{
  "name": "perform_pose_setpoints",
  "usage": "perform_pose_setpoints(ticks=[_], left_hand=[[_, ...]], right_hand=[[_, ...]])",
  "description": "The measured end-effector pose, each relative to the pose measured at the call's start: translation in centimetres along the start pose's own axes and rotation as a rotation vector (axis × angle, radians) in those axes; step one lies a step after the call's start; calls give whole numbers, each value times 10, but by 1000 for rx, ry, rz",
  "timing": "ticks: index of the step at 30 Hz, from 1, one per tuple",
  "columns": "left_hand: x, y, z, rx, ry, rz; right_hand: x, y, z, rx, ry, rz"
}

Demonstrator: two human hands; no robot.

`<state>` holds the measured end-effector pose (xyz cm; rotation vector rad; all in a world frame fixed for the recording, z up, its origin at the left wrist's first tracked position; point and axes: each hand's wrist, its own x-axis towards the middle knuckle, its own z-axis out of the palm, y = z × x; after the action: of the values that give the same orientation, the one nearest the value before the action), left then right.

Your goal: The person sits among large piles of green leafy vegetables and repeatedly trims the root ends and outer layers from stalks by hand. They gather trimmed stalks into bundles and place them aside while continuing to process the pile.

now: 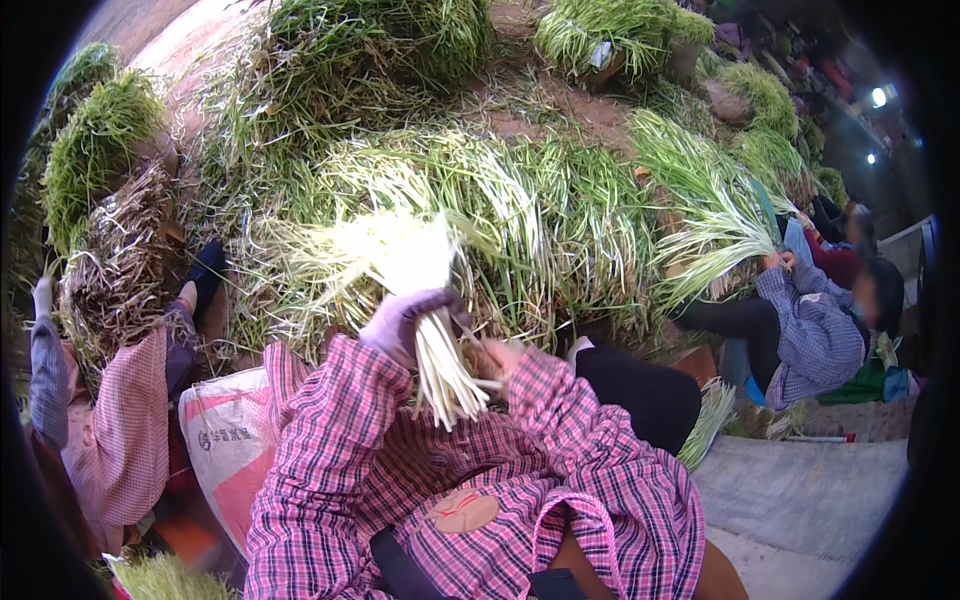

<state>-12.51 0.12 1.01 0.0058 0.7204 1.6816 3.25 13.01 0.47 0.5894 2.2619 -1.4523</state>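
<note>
My left hand (409,322), in a light purple glove, is closed around a bundle of leafy stalks (448,367), which look like garlic chives. Their pale stems point down toward my lap, while the leafy tops (352,247) fan out up and to the left, partly washed out by bright light. Just right of the stems is my right hand (496,358), blurred, with its fingers bent close to the bundle. Whether it pinches a stalk is unclear. Beyond both hands lies a long heap of green stalks (517,202) with whitish lower ends.
Larger green piles (375,60) stand farther back. At right, a person in a checked blue top (814,330) holds another bunch (720,217). At left are a person's pink checked garment (120,435), a heap of dry brown stalks (124,262) and a printed woven sack (225,442).
</note>
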Motion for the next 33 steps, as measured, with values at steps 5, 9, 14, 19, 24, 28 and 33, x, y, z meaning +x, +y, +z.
perform_pose_setpoints(ticks=[5, 9, 14, 19, 24, 28, 33], left_hand=[[-19, 42, -1, -84, 102, 615], [-29, 65, 3, -260, 10, 945], [-10, 50, 1, -485, -214, 603], [0, 49, 0, -615, -120, 372], [1, 47, 4, -531, 44, 267], [3, 37, 5, -388, 118, 251], [6, 26, 3, -327, 185, 97]], right_hand=[[-13, 56, 28, -315, -323, 207], [11, 85, -7, -238, -127, 483], [101, 76, -43, 69, 208, 456], [155, 84, -46, -236, 222, 342], [139, 92, -54, -60, 264, 177], [90, 81, -61, -5, 333, 198], [34, 66, -59, -508, 586, -13]])
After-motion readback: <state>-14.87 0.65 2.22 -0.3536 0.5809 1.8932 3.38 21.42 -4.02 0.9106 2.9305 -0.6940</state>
